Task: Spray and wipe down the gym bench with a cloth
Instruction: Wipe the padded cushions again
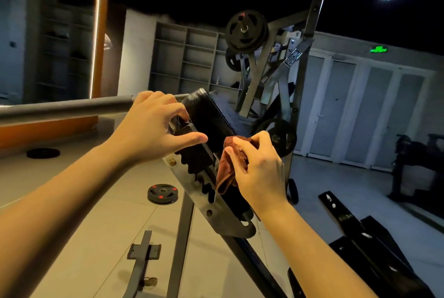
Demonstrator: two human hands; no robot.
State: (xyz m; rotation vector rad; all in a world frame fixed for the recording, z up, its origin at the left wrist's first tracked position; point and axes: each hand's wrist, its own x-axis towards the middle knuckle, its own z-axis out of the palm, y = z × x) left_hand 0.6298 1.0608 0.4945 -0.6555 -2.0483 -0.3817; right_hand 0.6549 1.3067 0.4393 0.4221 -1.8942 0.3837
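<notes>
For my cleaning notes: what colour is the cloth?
The cloth is reddish brown; head view shows it.

The right hand hides much of the cloth.

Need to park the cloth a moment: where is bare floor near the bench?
Bare tiles lie between the red-marked plate and the floor bracket. Crowded at the bench frame, which the left hand grips while the right hand holds the cloth, and among the black bars.
</notes>
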